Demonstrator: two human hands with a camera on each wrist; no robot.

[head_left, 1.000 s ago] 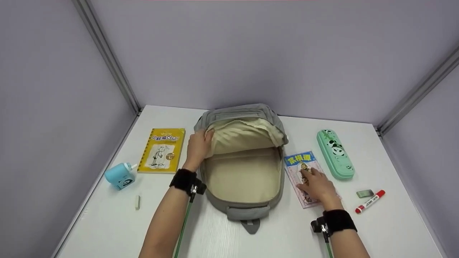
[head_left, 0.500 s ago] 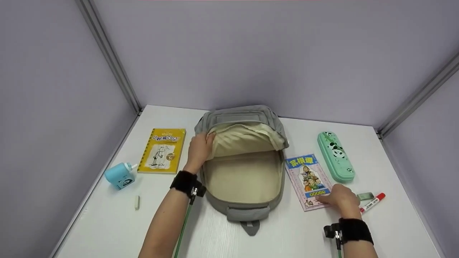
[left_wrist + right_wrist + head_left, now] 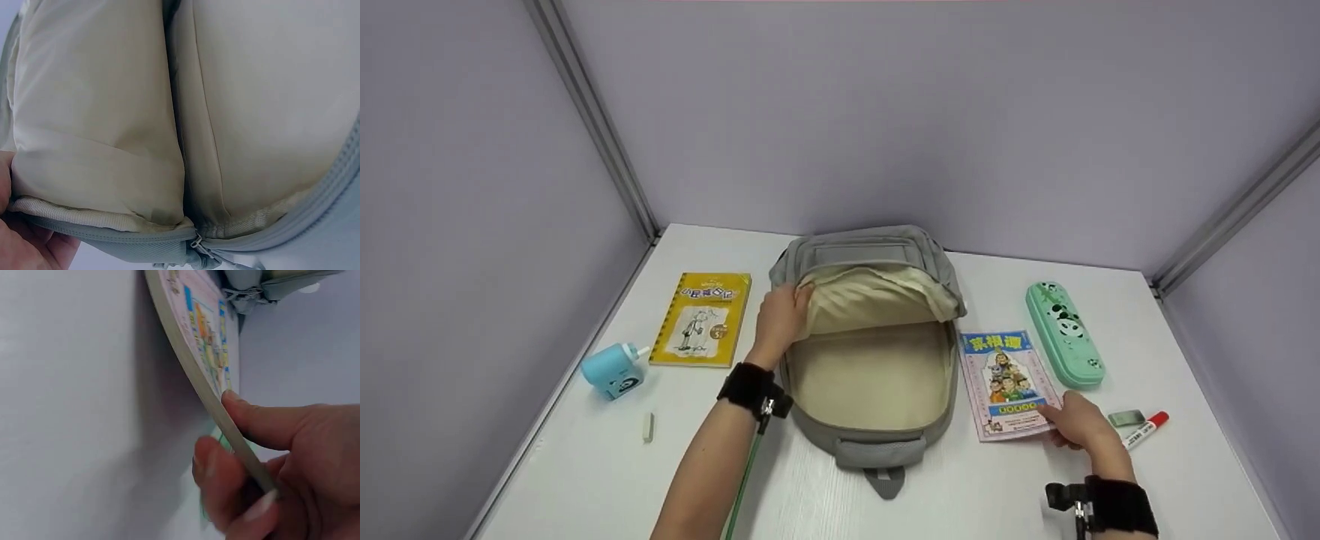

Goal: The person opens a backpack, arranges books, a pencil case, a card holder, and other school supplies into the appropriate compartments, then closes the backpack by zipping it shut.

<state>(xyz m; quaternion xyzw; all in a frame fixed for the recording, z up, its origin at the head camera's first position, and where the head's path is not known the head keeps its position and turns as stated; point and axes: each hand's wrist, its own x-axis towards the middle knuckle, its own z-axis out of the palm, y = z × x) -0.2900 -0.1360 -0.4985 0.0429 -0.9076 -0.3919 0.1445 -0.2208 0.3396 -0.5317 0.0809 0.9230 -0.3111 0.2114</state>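
A grey backpack (image 3: 877,448) lies unzipped on the white table, its cream lining (image 3: 95,118) showing. My left hand (image 3: 780,319) grips the edge of its folded-back flap (image 3: 874,296), thumb inside and fingers beneath in the left wrist view. To the right of the bag, my right hand (image 3: 1081,421) pinches the lower right corner of a pink and blue book (image 3: 1011,382). In the right wrist view the thumb (image 3: 247,413) lies on the cover and the fingers curl under it, with that edge of the book raised off the table.
A green panda pencil case (image 3: 1065,334) lies right of the book. An eraser (image 3: 1126,418) and a red-capped marker (image 3: 1146,430) sit beside my right hand. Leftward are a yellow book (image 3: 701,319), a blue panda device (image 3: 613,370) and a small pale eraser (image 3: 648,427).
My right hand has slid from the middle of the pink and blue book to its lower right corner and taken hold there, turning the book slightly. The left hand stays on the flap.
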